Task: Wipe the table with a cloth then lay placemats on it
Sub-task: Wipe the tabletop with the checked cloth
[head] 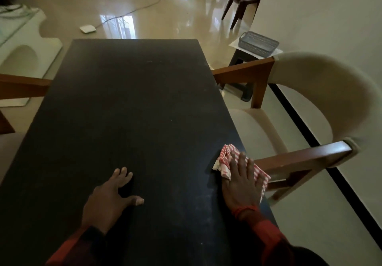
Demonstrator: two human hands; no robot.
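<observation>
A long black table point(132, 104) runs away from me. At its near right edge lies a red-and-white striped cloth point(224, 158), bunched up. My right hand point(241, 183) lies flat on top of the cloth, fingers spread, pressing it against the tabletop. My left hand point(111, 195) rests on the table to the left, fingers apart, with nothing in it. A faint dusty smear shows on the tabletop near the right hand. No placemats are in view.
A cream-padded wooden armchair point(310, 121) stands close against the table's right side. Another wooden chair arm point(22, 86) shows at the left. A grey basket point(258, 43) sits on a small stool beyond the right chair. A white device point(87, 28) with a cable lies on the glossy floor.
</observation>
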